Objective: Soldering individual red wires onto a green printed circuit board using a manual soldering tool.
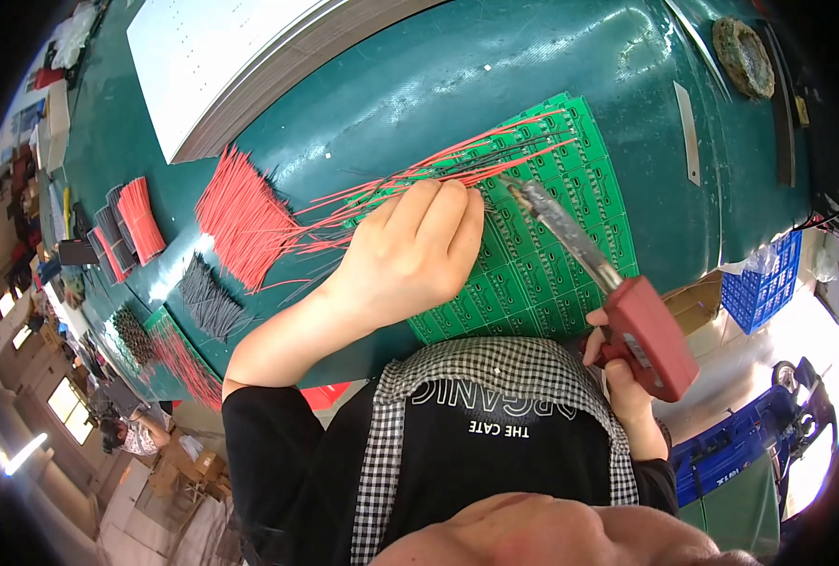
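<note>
My left hand (pixel 412 247) is closed over the circuit board panel, its fingers bent around a loose bundle of thin red and black wires (pixel 523 138); the fingertips are hidden. The green circuit board panel (pixel 585 212), marked off in many small repeated units, lies on the table beneath the hand and wires. My right hand (pixel 625 385) grips a red-handled soldering gun (pixel 654 340). Its long metal barrel slants up and left, with the tip above the panel close to my left fingers. Whether the tip touches anything, I cannot tell.
A heap of red wires (pixel 245 217) and a pile of black wires (pixel 210 297) lie to the left. Tied wire bundles (pixel 141 222) sit farther left. A stack of white sheets (pixel 221 66) stands at the back. On the right are a metal strip (pixel 687 132) and a round dish (pixel 742 58).
</note>
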{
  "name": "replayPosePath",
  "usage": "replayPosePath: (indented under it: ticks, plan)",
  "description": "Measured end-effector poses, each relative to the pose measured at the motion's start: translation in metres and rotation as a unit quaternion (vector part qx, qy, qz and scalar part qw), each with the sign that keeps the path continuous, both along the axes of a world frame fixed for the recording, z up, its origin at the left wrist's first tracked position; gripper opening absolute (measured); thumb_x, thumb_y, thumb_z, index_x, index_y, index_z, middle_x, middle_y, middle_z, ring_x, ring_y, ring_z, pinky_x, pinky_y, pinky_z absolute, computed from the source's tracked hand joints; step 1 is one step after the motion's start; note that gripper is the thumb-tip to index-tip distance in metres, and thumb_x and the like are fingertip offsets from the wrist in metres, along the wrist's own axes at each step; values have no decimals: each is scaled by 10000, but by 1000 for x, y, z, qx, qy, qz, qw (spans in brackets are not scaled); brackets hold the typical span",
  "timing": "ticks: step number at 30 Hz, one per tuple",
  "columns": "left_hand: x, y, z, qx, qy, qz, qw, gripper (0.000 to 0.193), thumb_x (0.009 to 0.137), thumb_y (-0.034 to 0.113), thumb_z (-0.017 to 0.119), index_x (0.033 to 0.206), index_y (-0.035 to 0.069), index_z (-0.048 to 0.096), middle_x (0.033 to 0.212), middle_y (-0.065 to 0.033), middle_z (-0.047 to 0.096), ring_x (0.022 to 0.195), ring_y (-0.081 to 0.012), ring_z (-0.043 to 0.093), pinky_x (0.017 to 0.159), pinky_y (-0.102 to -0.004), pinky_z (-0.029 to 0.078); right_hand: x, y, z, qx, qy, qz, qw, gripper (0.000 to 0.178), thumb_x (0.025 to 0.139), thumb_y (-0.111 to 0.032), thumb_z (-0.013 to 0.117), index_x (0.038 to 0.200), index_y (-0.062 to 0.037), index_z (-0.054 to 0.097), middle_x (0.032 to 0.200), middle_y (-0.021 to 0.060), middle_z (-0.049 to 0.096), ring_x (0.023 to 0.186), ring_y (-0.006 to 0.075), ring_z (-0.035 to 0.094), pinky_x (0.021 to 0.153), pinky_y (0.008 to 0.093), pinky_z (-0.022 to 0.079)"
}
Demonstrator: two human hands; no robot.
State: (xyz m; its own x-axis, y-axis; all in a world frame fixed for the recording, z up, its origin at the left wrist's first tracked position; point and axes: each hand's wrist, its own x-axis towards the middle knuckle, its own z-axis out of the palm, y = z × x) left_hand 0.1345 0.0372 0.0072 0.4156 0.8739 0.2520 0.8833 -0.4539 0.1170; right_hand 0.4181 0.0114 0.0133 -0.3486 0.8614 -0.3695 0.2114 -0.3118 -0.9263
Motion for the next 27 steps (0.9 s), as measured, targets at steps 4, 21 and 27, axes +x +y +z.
replayPosePath:
  ticks: [4,21,27]
  plan:
    - [1,0,1,2,4,0,1000,310,631,45,611,935,-10,627,859,-82,562,721,-193,584,562,-274,492,0,2,2,-91,127,-62,986,825,709,-279,786,1322,44,337,1060,166,604,647,149,577,548,219,433]
    - [10,16,-10,68,-15,-25,997,251,587,58,597,819,-35,610,701,-35,467,640,-135,517,445,-219,411,4,7,1,-89,110,-44,989,763,702,-180,788,1306,48,380,946,137,609,664,143,582,568,235,459]
    - [11,11,2,-39,-50,5,998,334,606,41,613,935,-11,632,833,-71,554,713,-199,572,558,-282,483,6,7,0,-58,137,-34,988,664,690,-8,720,1279,52,420,913,130,615,696,155,604,583,247,483]
